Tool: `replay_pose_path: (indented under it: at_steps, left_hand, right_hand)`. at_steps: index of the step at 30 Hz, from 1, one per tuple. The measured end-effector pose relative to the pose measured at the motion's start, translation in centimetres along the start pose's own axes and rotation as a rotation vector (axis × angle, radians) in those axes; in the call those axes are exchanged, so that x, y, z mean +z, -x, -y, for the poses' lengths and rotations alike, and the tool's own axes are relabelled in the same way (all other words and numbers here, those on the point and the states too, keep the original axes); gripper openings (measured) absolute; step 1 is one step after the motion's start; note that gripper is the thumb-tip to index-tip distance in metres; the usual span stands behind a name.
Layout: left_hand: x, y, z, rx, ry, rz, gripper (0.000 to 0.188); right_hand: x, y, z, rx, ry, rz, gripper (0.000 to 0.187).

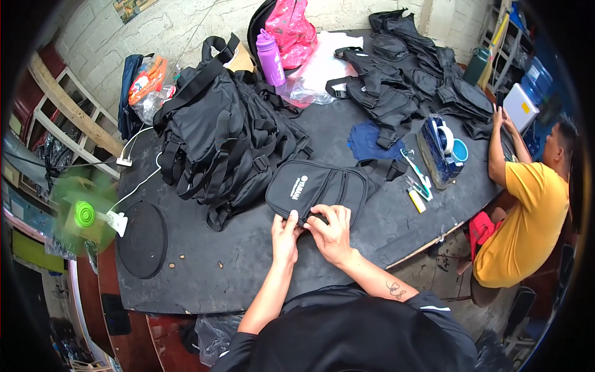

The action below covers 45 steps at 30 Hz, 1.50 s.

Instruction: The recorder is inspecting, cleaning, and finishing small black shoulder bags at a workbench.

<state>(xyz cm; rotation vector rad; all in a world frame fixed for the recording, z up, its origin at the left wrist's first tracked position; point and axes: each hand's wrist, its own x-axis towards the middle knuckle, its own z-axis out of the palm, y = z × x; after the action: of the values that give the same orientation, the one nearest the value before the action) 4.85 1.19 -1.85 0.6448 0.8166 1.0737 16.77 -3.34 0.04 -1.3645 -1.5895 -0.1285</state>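
A small black zippered bag (pixel 319 186) with white print on its front lies on the black table (pixel 204 273) in front of me. My left hand (pixel 286 239) grips the bag's near edge, its thumb on top. Beside it, my right hand (pixel 331 232) has its fingers bent and pinched at the same edge, close to the seam; what exactly lies between those fingertips is hidden. A black strap (pixel 387 168) extends from the bag's far right side.
A pile of black bags (pixel 229 133) rises at the left, with more black bags (pixel 390 93) at the far right. Scissors (pixel 418 180), a yellow-handled tool (pixel 416 201) and a tape dispenser (pixel 440 149) lie right. A blurred green fan (pixel 85 214) stands left; a person in yellow (pixel 527 217) sits right.
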Motion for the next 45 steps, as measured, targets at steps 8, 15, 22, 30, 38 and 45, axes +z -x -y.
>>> replay_pose_path:
  at_steps: [8,15,22,30,38,45]
  left_hand:
    - [2.3,-0.2,-1.6,0.304,-0.117,-0.017,0.030]
    - [-0.2,-0.7,-0.7,0.512,-0.644,-0.153,0.027]
    - [0.0,0.0,-0.7,0.327,-0.963,-0.125,0.036]
    - [-0.4,0.2,-1.4,0.388,-0.888,-0.011,0.017]
    - [-0.6,0.7,-0.8,0.350,-0.678,-0.093,0.015]
    - [-1.4,0.3,-1.1,0.464,-0.916,-0.046,0.010]
  right_hand:
    - [-1.8,-1.5,-0.4,-0.135,-0.004,0.035,0.020]
    - [0.4,-0.8,-1.9,0.006,-0.061,0.156,0.018]
    - [-1.0,-1.7,-3.4,0.047,-0.334,0.396,0.013]
    - [-0.5,-4.6,-3.5,-0.045,-0.071,0.342,0.011]
    - [-0.8,-6.7,-3.1,-0.038,-0.022,0.710,0.016]
    - [1.2,-3.3,-2.8,-0.077,0.028,0.328,0.009]
